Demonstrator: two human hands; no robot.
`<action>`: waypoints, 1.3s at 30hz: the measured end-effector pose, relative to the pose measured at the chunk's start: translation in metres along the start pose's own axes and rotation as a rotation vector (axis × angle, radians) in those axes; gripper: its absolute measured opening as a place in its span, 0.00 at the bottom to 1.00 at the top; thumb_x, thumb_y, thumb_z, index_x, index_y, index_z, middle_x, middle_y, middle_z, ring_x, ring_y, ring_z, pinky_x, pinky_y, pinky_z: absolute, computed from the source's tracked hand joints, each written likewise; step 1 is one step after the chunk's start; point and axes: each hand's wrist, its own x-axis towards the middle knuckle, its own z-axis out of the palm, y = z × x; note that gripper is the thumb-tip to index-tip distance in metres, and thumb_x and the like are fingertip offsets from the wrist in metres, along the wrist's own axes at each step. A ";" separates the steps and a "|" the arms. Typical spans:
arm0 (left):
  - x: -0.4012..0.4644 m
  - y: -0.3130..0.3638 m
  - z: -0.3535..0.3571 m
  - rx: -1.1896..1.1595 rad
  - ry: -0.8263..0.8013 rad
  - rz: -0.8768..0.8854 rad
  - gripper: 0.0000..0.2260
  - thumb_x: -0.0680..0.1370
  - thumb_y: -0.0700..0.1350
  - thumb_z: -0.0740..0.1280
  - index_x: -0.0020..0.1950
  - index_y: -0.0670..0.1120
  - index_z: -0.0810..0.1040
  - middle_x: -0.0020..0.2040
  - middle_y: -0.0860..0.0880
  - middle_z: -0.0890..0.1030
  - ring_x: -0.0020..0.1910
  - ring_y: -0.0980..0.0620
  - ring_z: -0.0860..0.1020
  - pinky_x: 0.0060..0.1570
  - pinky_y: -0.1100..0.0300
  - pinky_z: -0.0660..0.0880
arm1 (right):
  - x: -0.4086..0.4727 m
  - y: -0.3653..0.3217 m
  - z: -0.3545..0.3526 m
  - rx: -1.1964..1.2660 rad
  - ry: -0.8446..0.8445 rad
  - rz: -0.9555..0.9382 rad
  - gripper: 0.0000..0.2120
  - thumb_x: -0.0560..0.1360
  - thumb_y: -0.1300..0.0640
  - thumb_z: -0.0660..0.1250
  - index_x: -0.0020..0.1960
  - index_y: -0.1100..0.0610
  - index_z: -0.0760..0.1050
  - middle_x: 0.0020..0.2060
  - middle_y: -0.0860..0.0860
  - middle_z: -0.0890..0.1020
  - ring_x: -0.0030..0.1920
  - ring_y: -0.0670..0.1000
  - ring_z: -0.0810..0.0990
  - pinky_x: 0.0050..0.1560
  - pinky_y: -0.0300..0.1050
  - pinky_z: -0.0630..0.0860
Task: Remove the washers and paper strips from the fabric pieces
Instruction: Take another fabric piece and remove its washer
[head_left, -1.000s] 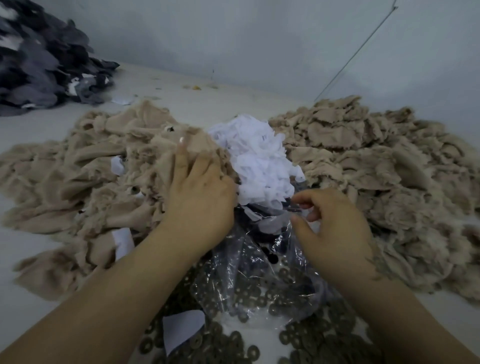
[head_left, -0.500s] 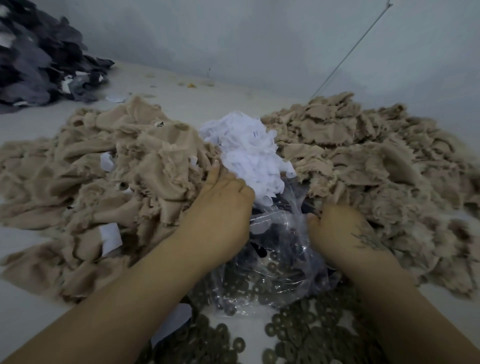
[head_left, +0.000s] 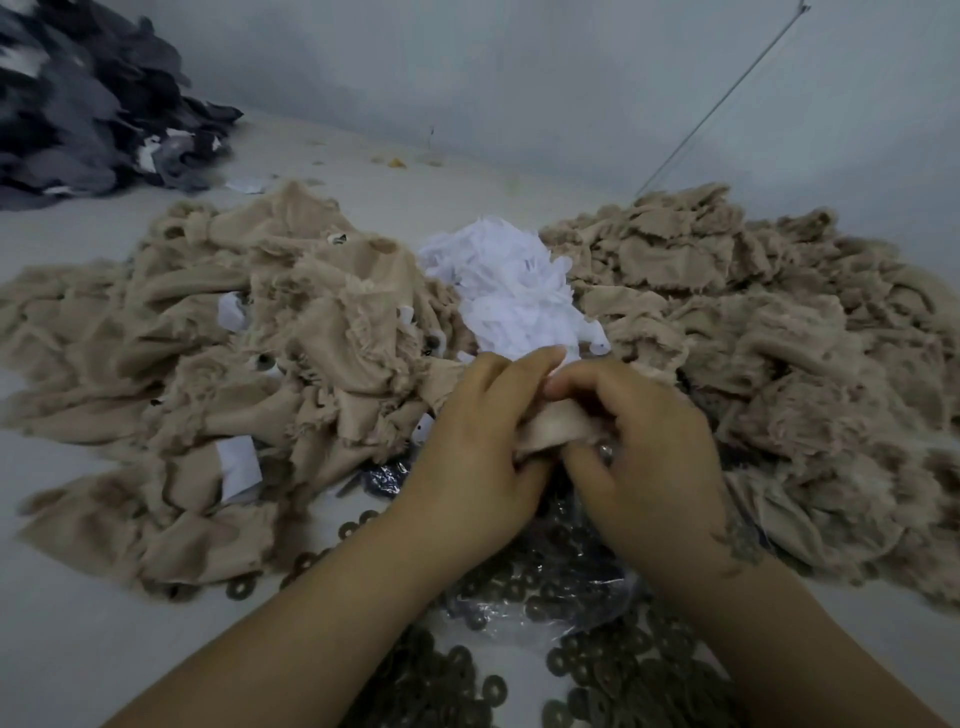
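A: Where does the fabric piece (head_left: 550, 427) lie just now?

B: Between the two hands, at the centre of the view, held above the clear bag (head_left: 524, 597) of washers (head_left: 493, 688). The left hand (head_left: 478, 441) grips it from nine o'clock, the fingers curled over its top edge. The right hand (head_left: 644, 441) closes on it from three o'clock, fingers and thumb bent round the bunched cloth.

A: Which hand is nearer to what must come out?

B: I cannot tell. No washer or paper strip shows in the held piece; the fingers hide its middle. Both hands touch it, so neither has to reach.

A: How does the piece run?

B: As a crumpled beige roll, its long axis roughly from nine to three o'clock, from one palm to the other. The fingertips of both hands meet at its twelve o'clock edge, so I judge the next move to be drawing it open there.

A: And how does the cloth look?

B: Soft, thin, frayed at the edges, the same beige as the heaps. The left heap (head_left: 218, 374), at nine to ten o'clock, shows white strips and dark rings among its folds, so it seems unsorted. The right heap (head_left: 779, 332), at two to three o'clock, shows none.

A: Where do the removed things go?

B: Seemingly, strips to the white paper pile (head_left: 509, 291) at twelve o'clock, and washers to the surface (head_left: 67, 623) at six.
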 end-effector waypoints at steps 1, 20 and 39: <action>-0.001 -0.003 -0.002 -0.026 0.040 0.012 0.21 0.69 0.34 0.68 0.61 0.46 0.78 0.50 0.50 0.77 0.48 0.60 0.71 0.48 0.72 0.67 | -0.002 -0.003 0.002 0.038 -0.042 -0.038 0.14 0.70 0.60 0.67 0.54 0.50 0.77 0.46 0.40 0.80 0.46 0.39 0.76 0.49 0.27 0.72; -0.008 -0.016 -0.028 -0.745 -0.104 -0.197 0.21 0.76 0.51 0.59 0.34 0.40 0.83 0.28 0.44 0.80 0.27 0.46 0.77 0.32 0.57 0.73 | -0.005 0.017 0.005 -0.153 -0.086 0.195 0.22 0.63 0.66 0.61 0.53 0.57 0.85 0.44 0.54 0.77 0.42 0.53 0.76 0.40 0.32 0.66; 0.000 -0.019 -0.026 -0.449 0.076 -0.143 0.06 0.76 0.37 0.64 0.43 0.37 0.80 0.37 0.43 0.78 0.36 0.51 0.76 0.39 0.57 0.74 | -0.006 0.003 0.012 0.207 -0.085 0.682 0.07 0.76 0.57 0.66 0.42 0.50 0.81 0.29 0.45 0.82 0.30 0.39 0.81 0.27 0.30 0.73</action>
